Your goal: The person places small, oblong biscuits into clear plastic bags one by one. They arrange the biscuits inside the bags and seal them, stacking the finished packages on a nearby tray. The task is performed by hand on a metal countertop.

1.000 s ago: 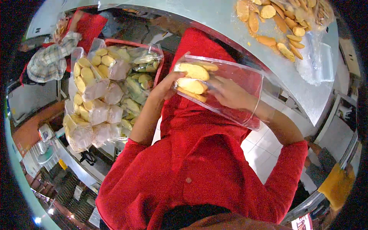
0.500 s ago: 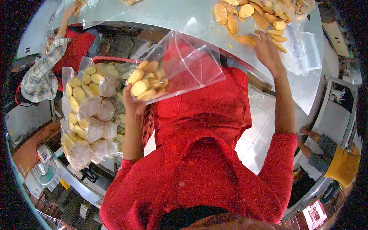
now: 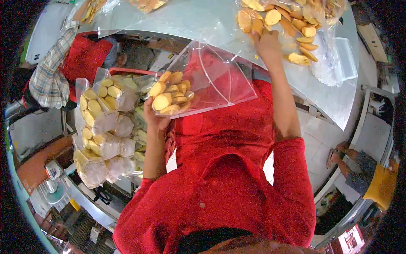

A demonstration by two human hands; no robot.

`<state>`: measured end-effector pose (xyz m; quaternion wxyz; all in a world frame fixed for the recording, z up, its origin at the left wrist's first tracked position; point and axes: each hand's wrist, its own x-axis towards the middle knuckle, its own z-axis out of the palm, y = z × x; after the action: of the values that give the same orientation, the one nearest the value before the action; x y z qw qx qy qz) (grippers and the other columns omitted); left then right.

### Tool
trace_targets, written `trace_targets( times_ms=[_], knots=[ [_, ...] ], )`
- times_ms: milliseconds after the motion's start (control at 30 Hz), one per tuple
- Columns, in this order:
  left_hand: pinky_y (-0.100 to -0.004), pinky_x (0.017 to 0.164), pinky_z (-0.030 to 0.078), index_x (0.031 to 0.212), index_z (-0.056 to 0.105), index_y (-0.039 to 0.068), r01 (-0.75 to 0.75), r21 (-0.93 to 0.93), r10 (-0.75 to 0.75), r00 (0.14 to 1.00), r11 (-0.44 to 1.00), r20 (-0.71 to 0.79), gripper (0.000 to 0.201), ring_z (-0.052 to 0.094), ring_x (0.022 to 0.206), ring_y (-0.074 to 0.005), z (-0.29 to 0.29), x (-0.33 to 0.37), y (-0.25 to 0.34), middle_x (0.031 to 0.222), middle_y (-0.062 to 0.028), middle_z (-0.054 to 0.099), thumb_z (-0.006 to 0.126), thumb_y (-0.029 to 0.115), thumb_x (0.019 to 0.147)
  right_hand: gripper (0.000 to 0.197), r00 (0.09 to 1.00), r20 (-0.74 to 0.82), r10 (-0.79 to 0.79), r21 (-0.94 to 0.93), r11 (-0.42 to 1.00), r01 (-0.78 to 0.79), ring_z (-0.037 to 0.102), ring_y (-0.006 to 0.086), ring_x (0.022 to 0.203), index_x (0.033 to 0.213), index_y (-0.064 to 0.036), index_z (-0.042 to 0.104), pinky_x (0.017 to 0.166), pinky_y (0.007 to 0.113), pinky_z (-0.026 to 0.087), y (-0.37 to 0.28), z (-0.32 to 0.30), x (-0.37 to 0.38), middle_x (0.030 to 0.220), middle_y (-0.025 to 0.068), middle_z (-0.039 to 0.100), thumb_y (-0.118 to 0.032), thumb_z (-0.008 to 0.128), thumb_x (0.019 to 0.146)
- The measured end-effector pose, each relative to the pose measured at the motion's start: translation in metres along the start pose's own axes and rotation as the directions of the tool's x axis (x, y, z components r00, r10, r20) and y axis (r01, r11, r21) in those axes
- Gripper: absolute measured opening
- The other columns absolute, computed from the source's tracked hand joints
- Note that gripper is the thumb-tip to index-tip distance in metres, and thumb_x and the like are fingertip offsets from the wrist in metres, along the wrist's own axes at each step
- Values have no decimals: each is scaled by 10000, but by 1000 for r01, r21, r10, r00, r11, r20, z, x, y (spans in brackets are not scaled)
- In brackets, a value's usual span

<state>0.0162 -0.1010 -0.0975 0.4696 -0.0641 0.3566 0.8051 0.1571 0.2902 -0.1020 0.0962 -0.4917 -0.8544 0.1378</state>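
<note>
Right hand (image 3: 268,45) shifted left, inside table edge (image 3: 313,95)

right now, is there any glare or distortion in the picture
Head view: pale shine streaks the clear bag; head view: the table edge looks bowed, as fisheye would do; head view: speckled grain over the red shirt, black corners.

Left hand (image 3: 157,117) curled in a grip, left forearm (image 3: 155,156) pointing forward, right arm (image 3: 284,97) stretched farther out, right hand (image 3: 268,45) palm down, forearms bare.
</note>
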Motion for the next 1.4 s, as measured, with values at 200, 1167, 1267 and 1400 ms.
trace_targets(
  times_ms=[200,1167,1267,1400],
  knots=[
    [-491,922,488,1294,510,59,42,-3,-42,998,999,-46,552,603,1069,-323,-31,-4,10,1197,-135,615,524,418,875,492,992,-119,-47,-84,996,37,543,410,1047,1148,-24,600,882,497,452,-16,2,-11,1156,225,553,-422,593,858],
    [-501,966,463,1306,495,42,22,-21,-21,999,1000,24,581,585,1103,-350,-22,4,3,1240,-166,590,527,416,862,478,889,-316,-331,-187,941,283,586,346,996,1311,-79,489,844,423,507,0,4,-14,1132,164,602,-282,594,891],
    [-455,825,539,1255,528,58,-33,34,37,995,999,-94,513,639,958,-304,-4,0,2,1109,-125,644,535,397,870,492,904,-316,-288,-92,958,273,584,345,1026,1297,-64,506,851,429,493,5,-3,-8,1162,187,593,-277,632,871],
    [-443,841,539,1285,504,46,-40,-25,38,996,999,-79,579,637,965,-315,-19,1,4,1135,-136,633,562,410,838,501,933,-319,-166,273,927,258,595,275,1082,1267,-42,533,873,381,488,-1,-59,-17,1208,165,589,-248,680,833]
  ],
)
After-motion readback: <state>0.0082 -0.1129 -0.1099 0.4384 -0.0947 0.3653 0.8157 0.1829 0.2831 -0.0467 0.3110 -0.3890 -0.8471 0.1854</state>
